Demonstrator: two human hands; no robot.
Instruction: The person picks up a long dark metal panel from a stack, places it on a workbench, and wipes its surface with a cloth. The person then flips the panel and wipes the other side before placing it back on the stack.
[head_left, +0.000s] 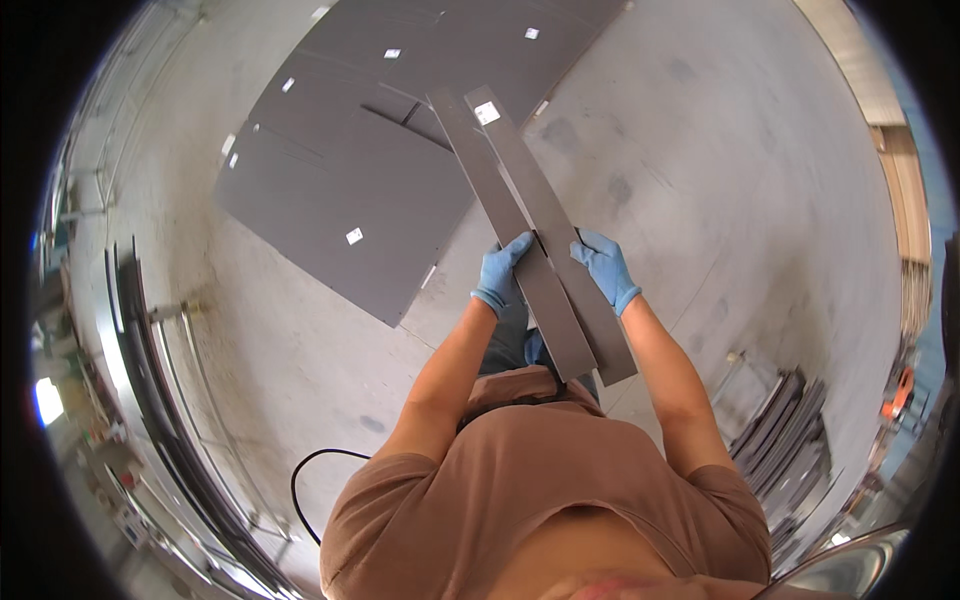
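Two long, narrow dark grey boards are in my hands, side by side and partly overlapping at their near ends. My left hand (504, 271), in a light blue glove, grips the left board (551, 319) with the thumb on its top face. My right hand (604, 268), gloved alike, holds the right board (536, 187) by its outer edge. The right board bears a white label (487, 113) near its far end. Beyond them lie large dark grey panels (337, 187) with small white labels, and narrow strips (409, 124) rest on top.
Stacked dark strips (784, 435) stand at the lower right. A metal rack (187, 360) with long dark profiles (142, 337) runs along the left. Wooden boards (904, 195) are at the far right, above an orange tool (898, 394). A black cable (296, 480) curves beside me.
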